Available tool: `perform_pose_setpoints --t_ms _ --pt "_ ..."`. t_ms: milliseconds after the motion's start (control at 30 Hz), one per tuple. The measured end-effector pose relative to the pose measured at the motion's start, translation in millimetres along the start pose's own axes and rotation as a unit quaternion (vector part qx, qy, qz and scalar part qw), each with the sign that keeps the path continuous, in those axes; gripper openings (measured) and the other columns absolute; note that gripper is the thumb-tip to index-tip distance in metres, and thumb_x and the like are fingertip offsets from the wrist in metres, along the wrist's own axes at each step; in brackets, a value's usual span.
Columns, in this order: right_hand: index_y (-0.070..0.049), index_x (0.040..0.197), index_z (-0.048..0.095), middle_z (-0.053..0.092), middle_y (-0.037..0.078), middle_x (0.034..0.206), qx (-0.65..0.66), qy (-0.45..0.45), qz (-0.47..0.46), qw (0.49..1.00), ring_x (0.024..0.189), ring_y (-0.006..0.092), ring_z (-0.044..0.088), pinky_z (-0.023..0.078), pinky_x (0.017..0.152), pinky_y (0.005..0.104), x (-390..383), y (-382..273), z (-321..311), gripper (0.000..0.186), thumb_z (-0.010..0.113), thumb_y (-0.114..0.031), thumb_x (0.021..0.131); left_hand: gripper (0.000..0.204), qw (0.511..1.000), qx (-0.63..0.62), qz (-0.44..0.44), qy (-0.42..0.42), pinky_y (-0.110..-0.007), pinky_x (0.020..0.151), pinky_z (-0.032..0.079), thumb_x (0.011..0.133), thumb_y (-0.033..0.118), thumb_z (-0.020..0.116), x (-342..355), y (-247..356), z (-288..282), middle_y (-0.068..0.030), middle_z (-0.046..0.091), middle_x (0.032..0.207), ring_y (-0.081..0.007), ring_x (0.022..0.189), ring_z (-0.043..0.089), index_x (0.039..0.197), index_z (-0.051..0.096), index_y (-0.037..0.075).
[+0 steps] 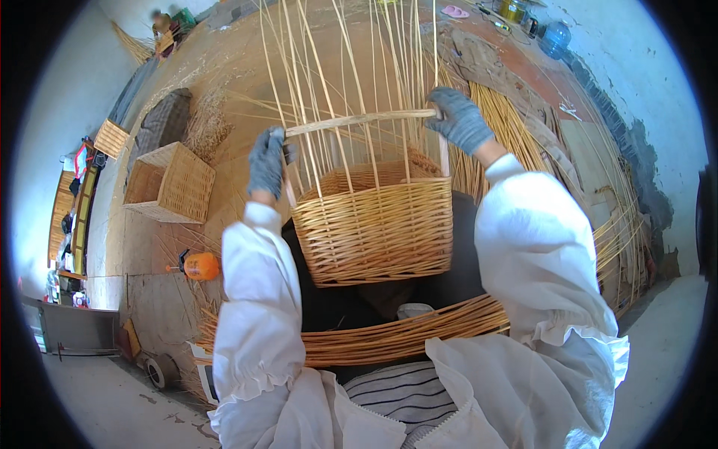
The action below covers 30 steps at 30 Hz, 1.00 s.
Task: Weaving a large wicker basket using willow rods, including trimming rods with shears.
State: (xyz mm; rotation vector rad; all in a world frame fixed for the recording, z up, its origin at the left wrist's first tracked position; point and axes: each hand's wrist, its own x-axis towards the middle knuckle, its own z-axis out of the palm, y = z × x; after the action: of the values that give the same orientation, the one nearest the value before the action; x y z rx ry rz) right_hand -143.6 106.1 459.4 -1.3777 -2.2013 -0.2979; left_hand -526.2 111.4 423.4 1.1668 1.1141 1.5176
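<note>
A half-woven wicker basket (374, 228) sits in front of me, its tall pale stakes rising from the rim and fanning away. Across those stakes lies a light wooden stick (359, 120), held level above the woven wall. My left hand (267, 161), in a grey glove, closes round the stick's left end, beside a corner post. At the right end my right hand (462, 120), gloved alike, is also closed on it. The fingertips of both hands are partly hidden. Over my lap lies a bundle of brown wicker rods (404, 329).
Two finished-looking wicker boxes (191, 183) stand to the left, near an orange spray bottle (202, 266). Long loose rods (501, 112) spread over the floor at right. A blue water jug (555, 39) stands far right; another person (164, 34) sits far left.
</note>
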Motion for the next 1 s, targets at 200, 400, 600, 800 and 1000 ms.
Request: perform_pose_setpoints --t_ms 200,400,600,800,1000 --pt "-0.005 0.105 0.058 0.061 0.013 0.091 -0.054 -0.014 -0.083 0.995 0.088 0.0316 0.059 0.049 0.080 0.0402 6 -6 20 0.026 0.061 -0.016 0.082 0.021 0.988 0.040 -0.142 -0.047 -0.025 0.049 0.043 0.088 0.025 0.064 28 12 -5 -0.0012 0.055 0.064 -0.0103 0.051 0.048 0.090 0.062 0.005" --pt "-0.009 0.107 0.057 0.063 0.014 0.091 -0.029 0.091 -0.061 0.994 0.073 0.0316 0.062 0.052 0.062 0.0373 31 10 10 0.021 0.056 -0.012 0.086 0.028 0.980 0.124 -0.155 -0.014 -0.024 0.050 0.042 0.089 0.028 0.063 25 16 10 -0.0082 0.066 0.084 -0.0099 0.053 0.048 0.099 0.062 0.003" --pt "-0.006 0.094 0.059 0.064 0.018 0.074 0.247 0.088 0.444 0.857 0.069 0.0368 0.061 0.048 0.064 0.0416 -110 113 32 0.029 0.058 -0.034 0.087 0.030 0.939 0.312 0.141 -0.022 -0.027 0.073 0.047 0.085 0.025 0.069 -66 77 -43 -0.0068 0.064 0.092 -0.0155 0.083 0.059 0.103 0.063 0.002" --pt "-0.004 0.116 0.053 0.062 0.016 0.105 -0.141 -0.224 0.338 0.903 0.095 0.0274 0.061 0.047 0.083 0.0368 -284 179 81 0.048 0.067 -0.034 0.080 0.027 0.802 0.429 -0.210 -0.359 -0.031 0.081 0.047 0.079 0.019 0.072 -241 66 -156 -0.0109 0.066 0.095 -0.0203 0.089 0.061 0.098 0.066 0.001" --pt "0.003 0.120 0.051 0.063 0.012 0.102 0.543 -0.171 0.318 0.758 0.092 0.0191 0.063 0.050 0.080 0.0255 -250 -45 -44 0.032 0.054 -0.014 0.093 0.023 0.849 0.383 -0.199 -0.305 -0.031 0.076 0.050 0.077 0.011 0.072 -279 48 -168 -0.0124 0.068 0.091 -0.0229 0.082 0.065 0.097 0.068 0.000"
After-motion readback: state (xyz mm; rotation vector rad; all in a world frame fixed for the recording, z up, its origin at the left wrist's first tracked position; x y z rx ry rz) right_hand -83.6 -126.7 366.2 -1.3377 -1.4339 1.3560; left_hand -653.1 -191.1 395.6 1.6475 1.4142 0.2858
